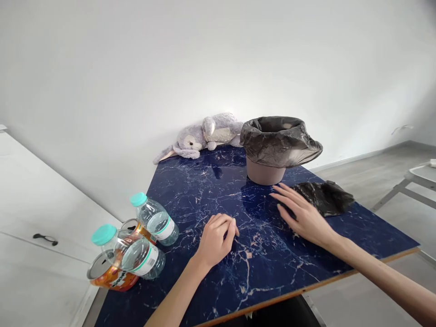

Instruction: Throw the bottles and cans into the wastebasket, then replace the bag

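Observation:
My left hand rests on the dark blue marbled table with its fingers curled in, and nothing shows in it. My right hand lies with fingers stretched out and spread, holding nothing. Just beyond its fingertips stands a pinkish-grey trash bin, lined with a black plastic bag folded over the rim. Beside that hand, to its right, is a crumpled bundle of black plastic bags, partly behind the hand.
At the table's left edge stand two clear bottles with turquoise caps, a nearer bottle and a farther bottle, beside two orange cans, one a large can. A plush rabbit lies against the wall. A white cabinet is left.

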Available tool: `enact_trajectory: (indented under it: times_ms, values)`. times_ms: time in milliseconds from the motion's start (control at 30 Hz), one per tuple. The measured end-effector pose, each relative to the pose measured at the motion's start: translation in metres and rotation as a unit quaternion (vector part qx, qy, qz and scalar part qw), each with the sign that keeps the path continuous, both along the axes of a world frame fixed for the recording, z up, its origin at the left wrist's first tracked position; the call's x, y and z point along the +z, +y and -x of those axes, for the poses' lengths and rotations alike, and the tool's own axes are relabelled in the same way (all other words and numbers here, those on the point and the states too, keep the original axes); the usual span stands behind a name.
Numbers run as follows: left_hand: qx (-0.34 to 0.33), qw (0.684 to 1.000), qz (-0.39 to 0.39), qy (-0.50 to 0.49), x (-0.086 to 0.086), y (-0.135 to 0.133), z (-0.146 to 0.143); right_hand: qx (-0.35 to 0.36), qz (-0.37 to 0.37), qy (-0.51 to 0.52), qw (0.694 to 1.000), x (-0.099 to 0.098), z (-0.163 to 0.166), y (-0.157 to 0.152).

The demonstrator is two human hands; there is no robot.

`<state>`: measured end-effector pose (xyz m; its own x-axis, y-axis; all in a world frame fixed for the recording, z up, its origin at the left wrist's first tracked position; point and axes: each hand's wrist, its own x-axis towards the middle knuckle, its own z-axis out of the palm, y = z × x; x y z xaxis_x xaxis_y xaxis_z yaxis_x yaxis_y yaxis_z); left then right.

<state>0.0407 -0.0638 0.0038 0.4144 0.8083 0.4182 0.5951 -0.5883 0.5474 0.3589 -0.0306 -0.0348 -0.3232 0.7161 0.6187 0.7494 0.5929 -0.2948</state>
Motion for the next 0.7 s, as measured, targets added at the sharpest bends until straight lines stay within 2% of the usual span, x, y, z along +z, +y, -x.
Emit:
enact_trajectory:
  times_ms: [133,233,333,467,700]
  values:
    - [0.044,0.997,0.034,-0.047,-0.009,0.029,-0.018,0.099,0.104,0.042,0.989,-0.007,0.056,0.033]
    - [0.097,0.989,0.068,-0.088,-0.022,0.054,-0.034,0.129,0.118,0.050,0.983,-0.018,0.097,0.070]
    - [0.135,0.978,0.112,-0.110,-0.028,0.065,-0.041,0.143,0.122,0.064,0.980,-0.028,0.122,0.096]
    - [0.140,0.972,0.157,-0.109,-0.024,0.056,-0.039,0.155,0.118,0.073,0.978,-0.034,0.130,0.102]
    - [0.128,0.972,0.179,-0.076,-0.017,0.049,-0.037,0.161,0.107,0.057,0.979,-0.031,0.129,0.092]
